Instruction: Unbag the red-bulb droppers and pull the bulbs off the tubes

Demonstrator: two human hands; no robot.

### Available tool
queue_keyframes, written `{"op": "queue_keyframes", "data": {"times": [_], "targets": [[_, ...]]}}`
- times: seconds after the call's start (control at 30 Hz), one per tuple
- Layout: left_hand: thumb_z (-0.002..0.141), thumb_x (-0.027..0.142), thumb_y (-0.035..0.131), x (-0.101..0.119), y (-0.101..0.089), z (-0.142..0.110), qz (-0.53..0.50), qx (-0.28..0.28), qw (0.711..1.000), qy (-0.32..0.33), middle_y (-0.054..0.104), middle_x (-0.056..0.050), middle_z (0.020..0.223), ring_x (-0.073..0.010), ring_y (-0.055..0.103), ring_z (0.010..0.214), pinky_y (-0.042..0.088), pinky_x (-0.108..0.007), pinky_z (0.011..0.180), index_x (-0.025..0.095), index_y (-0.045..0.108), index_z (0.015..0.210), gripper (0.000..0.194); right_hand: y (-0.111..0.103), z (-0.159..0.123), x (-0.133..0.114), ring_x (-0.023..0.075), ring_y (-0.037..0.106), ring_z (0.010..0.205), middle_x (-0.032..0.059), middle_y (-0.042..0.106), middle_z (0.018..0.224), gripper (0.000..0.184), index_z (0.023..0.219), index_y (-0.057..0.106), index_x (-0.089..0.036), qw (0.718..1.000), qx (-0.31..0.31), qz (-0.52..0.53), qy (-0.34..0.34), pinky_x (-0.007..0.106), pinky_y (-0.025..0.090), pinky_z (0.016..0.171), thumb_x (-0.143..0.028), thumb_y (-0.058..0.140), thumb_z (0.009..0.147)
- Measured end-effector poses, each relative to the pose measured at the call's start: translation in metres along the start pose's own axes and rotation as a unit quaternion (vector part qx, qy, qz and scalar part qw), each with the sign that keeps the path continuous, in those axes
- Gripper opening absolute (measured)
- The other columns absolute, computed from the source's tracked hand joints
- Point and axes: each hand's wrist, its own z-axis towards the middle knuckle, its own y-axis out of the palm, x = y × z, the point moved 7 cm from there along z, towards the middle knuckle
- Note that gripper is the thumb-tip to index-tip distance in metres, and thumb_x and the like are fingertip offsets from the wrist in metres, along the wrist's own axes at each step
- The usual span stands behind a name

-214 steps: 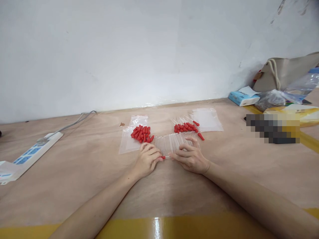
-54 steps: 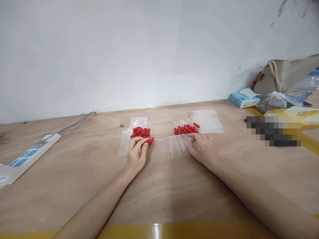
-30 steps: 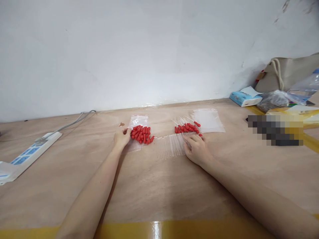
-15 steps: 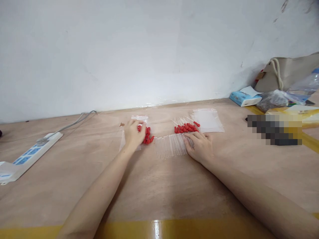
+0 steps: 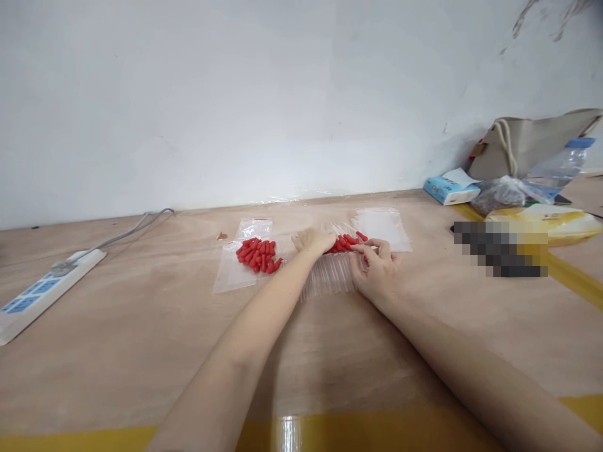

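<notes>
My left hand (image 5: 311, 240) is over the left end of a row of red rubber bulbs (image 5: 347, 241) on thin clear tubes. Its fingers are mostly hidden behind the back of the hand. Just below lies a row of bare clear tubes (image 5: 327, 274), partly covered by my left forearm. At their right end, my right hand (image 5: 380, 271) has its thumb and fingers curled together; a bit of red shows between them, but I cannot make out what they hold. Left of both hands, a pile of loose red bulbs (image 5: 257, 254) rests on a clear plastic bag (image 5: 230, 276).
White plastic bags (image 5: 384, 229) lie behind my right hand. A power strip (image 5: 51, 289) with a grey cable is at far left. Toward the right are a blue tissue pack (image 5: 450, 188), a beige bag (image 5: 541, 144), a clear bottle (image 5: 572, 160) and a pixelated dark object (image 5: 504, 248).
My left hand has moved right, from the loose red bulbs to the row of bulbs on tubes, uncovering the pile. My right hand stays at the tubes' right end. The view has shifted slightly.
</notes>
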Motion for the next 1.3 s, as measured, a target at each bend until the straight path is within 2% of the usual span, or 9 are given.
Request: {"op": "queue_keyframes", "data": {"times": [0.2, 0.33, 0.4, 0.5, 0.6, 0.7, 0.83, 1.0, 1.3], "targets": [[0.071, 0.051, 0.049, 0.000, -0.006, 0.001, -0.001, 0.008, 0.999, 0.032, 0.067, -0.017, 0.083, -0.0302, 0.060, 0.086, 0.038, -0.040, 0.075, 0.014, 0.066, 0.077, 0.041, -0.002, 0.001, -0.001, 0.0126, 0.055, 0.072, 0.0050, 0.056, 0.097, 0.017, 0.087, 0.065, -0.023, 1.000, 0.000, 0.010, -0.006, 0.034, 0.029, 0.079, -0.028, 0.052, 0.078], [0.079, 0.043, 0.044, -0.008, -0.030, -0.020, -0.007, 0.014, 0.992, 0.123, 0.064, -0.010, 0.074, -0.0219, 0.060, 0.077, 0.040, -0.031, 0.067, 0.015, 0.061, 0.071, 0.033, 0.001, 0.000, -0.003, 0.0161, 0.055, 0.081, 0.0067, 0.054, 0.096, 0.018, 0.091, 0.064, -0.020, 0.998, 0.003, 0.052, -0.039, 0.035, 0.036, 0.079, -0.027, 0.052, 0.079], [0.081, 0.033, 0.044, -0.019, -0.044, -0.038, -0.005, 0.028, 0.983, 0.179, 0.062, -0.008, 0.083, -0.0191, 0.058, 0.079, 0.040, -0.030, 0.069, 0.016, 0.058, 0.077, 0.022, 0.001, -0.001, -0.009, 0.0193, 0.053, 0.092, 0.0100, 0.051, 0.101, 0.024, 0.099, 0.061, -0.018, 0.993, 0.012, 0.089, -0.075, 0.035, 0.040, 0.080, -0.028, 0.051, 0.079], [0.086, 0.030, 0.038, -0.037, -0.056, -0.076, 0.025, 0.060, 0.944, 0.324, 0.057, -0.006, 0.083, -0.0166, 0.055, 0.071, 0.041, -0.028, 0.063, 0.017, 0.052, 0.085, 0.019, -0.005, -0.005, -0.022, 0.0230, 0.046, 0.107, 0.0144, 0.045, 0.117, 0.040, 0.117, 0.050, -0.016, 0.985, 0.019, 0.109, -0.135, 0.038, 0.040, 0.087, -0.030, 0.051, 0.080], [0.089, 0.031, 0.036, -0.064, -0.055, -0.106, 0.037, 0.095, 0.914, 0.394, 0.054, -0.004, 0.080, -0.0150, 0.053, 0.068, 0.043, -0.026, 0.060, 0.017, 0.049, 0.084, 0.019, -0.012, -0.011, -0.043, 0.0238, 0.043, 0.113, 0.0130, 0.044, 0.124, 0.051, 0.125, 0.043, -0.018, 0.971, 0.000, 0.091, -0.220, 0.040, 0.035, 0.093, -0.035, 0.054, 0.079], [0.088, 0.027, 0.042, -0.083, -0.053, -0.130, 0.004, 0.157, 0.875, 0.457, 0.055, -0.004, 0.082, -0.0148, 0.054, 0.077, 0.045, -0.027, 0.070, 0.017, 0.049, 0.084, 0.013, -0.012, -0.020, -0.064, 0.0213, 0.046, 0.109, 0.0077, 0.055, 0.116, 0.045, 0.121, 0.048, -0.022, 0.949, -0.057, 0.073, -0.302, 0.042, 0.027, 0.097, -0.039, 0.053, 0.080], [0.085, 0.023, 0.049, -0.090, -0.047, -0.140, -0.046, 0.182, 0.859, 0.476, 0.057, -0.004, 0.084, -0.0142, 0.054, 0.079, 0.047, -0.027, 0.073, 0.017, 0.051, 0.089, 0.007, -0.005, -0.031, -0.078, 0.0155, 0.053, 0.091, 0.0008, 0.066, 0.089, 0.028, 0.109, 0.057, -0.025, 0.926, -0.121, 0.071, -0.350, 0.043, 0.021, 0.097, -0.035, 0.050, 0.084], [0.085, 0.023, 0.049, -0.082, -0.046, -0.143, -0.067, 0.188, 0.845, 0.496, 0.057, -0.007, 0.091, -0.0148, 0.054, 0.084, 0.047, -0.028, 0.075, 0.017, 0.053, 0.098, 0.015, 0.003, -0.035, -0.083, 0.0114, 0.050, 0.070, -0.0024, 0.060, 0.064, 0.021, 0.098, 0.062, -0.022, 0.919, -0.135, 0.068, -0.363, 0.041, 0.022, 0.094, -0.031, 0.049, 0.085], [0.086, 0.027, 0.047, -0.079, -0.041, -0.144, -0.021, 0.136, 0.846, 0.515, 0.058, -0.004, 0.073, -0.0149, 0.048, 0.070, 0.041, -0.029, 0.067, 0.017, 0.058, 0.081, 0.016, -0.002, -0.037, -0.085, 0.0089, 0.043, 0.063, -0.0046, 0.054, 0.055, 0.019, 0.084, 0.064, -0.023, 0.910, -0.135, 0.092, -0.380, 0.036, 0.024, 0.089, -0.026, 0.045, 0.087]]}}
